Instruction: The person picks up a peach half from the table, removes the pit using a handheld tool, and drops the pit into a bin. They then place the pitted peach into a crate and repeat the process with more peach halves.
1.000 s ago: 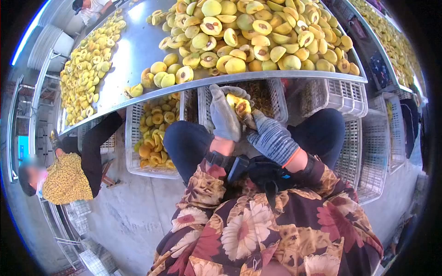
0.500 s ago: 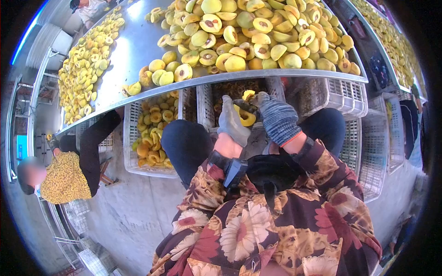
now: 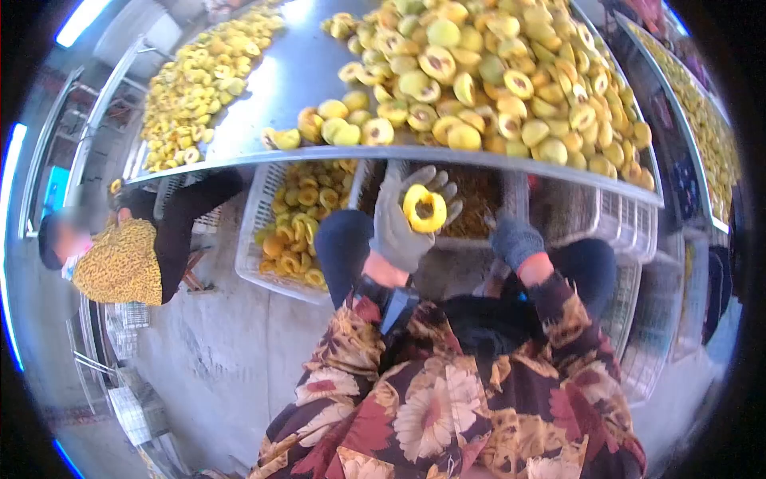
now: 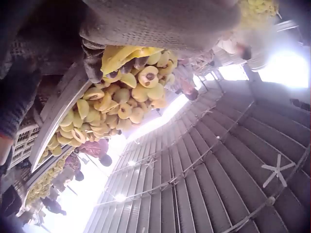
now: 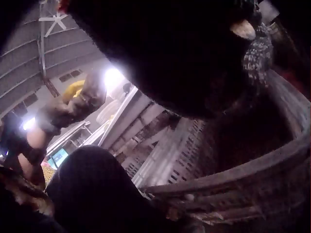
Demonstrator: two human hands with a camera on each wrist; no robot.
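My gloved left hand point(image 3: 399, 239) cups a yellow peach half point(image 3: 423, 227) in its fingers, palm up, above the crate. Its round hollow faces the head camera; in the left wrist view the peach flesh point(image 4: 119, 57) shows beneath gloved fingers. Blurred by motion, my right hand point(image 3: 517, 239) in its striped knit glove is curled at the crate's right side, apart from the peach half. A small thin tip sticks out of the fist; cannot tell exactly what tool it is. Under both hands, the crate point(image 3: 519, 199) holds brown scraps.
Above the crates runs the edge of a metal table point(image 3: 271, 88), piled with peach halves point(image 3: 479, 88). A second crate point(image 3: 251, 231) of halves stands at the left, with stacked crates point(image 3: 626, 219) at the right. Another person point(image 3: 120, 255) sits at the left.
Earlier the hands were together at the peach half, with a small yellow piece at the right fingertips. The right hand has since moved away rightward; that piece is gone from view. The head view has shifted.
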